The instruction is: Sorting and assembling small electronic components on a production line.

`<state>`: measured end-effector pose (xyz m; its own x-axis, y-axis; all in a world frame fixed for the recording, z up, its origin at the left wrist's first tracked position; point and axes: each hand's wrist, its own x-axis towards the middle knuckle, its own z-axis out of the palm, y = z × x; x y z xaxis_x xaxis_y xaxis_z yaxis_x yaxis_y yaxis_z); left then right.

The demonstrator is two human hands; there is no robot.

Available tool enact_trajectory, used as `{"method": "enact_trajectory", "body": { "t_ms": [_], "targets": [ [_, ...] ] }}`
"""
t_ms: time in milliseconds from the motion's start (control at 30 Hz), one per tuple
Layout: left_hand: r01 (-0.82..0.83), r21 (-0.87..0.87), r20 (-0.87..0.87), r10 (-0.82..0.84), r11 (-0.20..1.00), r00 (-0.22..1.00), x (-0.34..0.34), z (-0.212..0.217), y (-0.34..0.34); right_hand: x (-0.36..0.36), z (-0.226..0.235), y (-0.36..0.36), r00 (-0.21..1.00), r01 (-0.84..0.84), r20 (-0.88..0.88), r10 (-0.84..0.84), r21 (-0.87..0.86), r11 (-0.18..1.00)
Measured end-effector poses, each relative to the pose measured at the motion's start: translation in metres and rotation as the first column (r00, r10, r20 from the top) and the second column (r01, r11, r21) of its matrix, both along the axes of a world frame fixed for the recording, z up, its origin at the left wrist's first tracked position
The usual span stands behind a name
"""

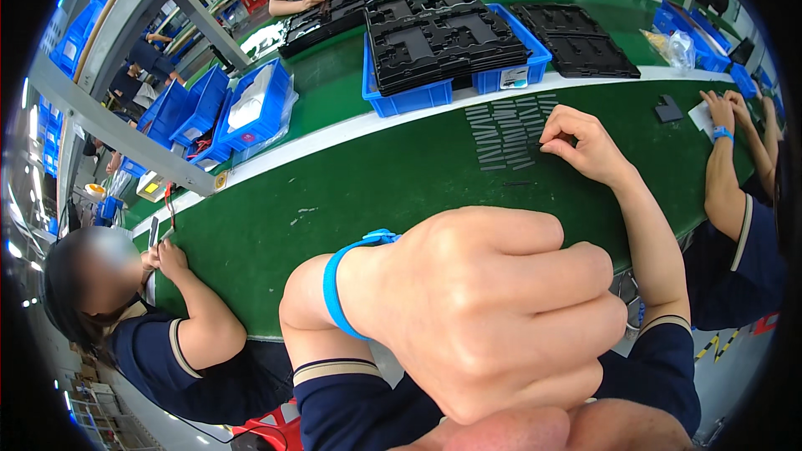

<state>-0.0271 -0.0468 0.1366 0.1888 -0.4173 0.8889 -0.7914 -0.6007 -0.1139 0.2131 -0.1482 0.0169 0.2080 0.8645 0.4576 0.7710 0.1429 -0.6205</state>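
Right hand pinches a thin dark strip beside rows of grey strips on green tabletop; left hand clenched in a fist, close to camera.

A small white rectangular label with dark print is seen stuck on the front wall of the blue plastic bin that stands at the middle of the green table. A crumpled clear plastic bag with yellowish contents is seen lying near the table's far right. A small yellow square tag is fixed to the grey metal post at the left.
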Motion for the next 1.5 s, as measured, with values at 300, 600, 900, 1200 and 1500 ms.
{"method": "enact_trajectory", "body": {
  "t_ms": [300, 600, 900, 1200, 1500],
  "targets": [
    [-0.029, 0.027, -0.037, 0.03, 0.999, 0.999, -0.004, 0.003, 0.0, -0.002, 0.003, 0.0, 1.0, 0.003, 0.004, -0.003, -0.006, 1.0],
    [-0.076, 0.063, -0.061, 0.079, 0.995, 0.995, -0.009, 0.009, 0.001, -0.002, 0.003, 0.0, 1.0, -0.004, -0.002, 0.004, -0.002, 1.0],
    [-0.128, 0.1, -0.083, 0.136, 0.987, 0.987, -0.011, 0.014, 0.001, 0.0, 0.003, 0.0, 1.0, 0.001, -0.004, -0.001, -0.013, 1.0],
    [-0.177, 0.142, -0.101, 0.192, 0.974, 0.976, -0.018, 0.019, 0.002, -0.002, 0.004, -0.001, 1.0, 0.014, -0.017, -0.014, -0.021, 1.0],
    [-0.22, 0.187, -0.119, 0.245, 0.957, 0.962, -0.028, 0.025, 0.002, -0.002, 0.003, -0.001, 1.0, 0.0, -0.017, -0.001, -0.011, 1.0]
  ]
}}
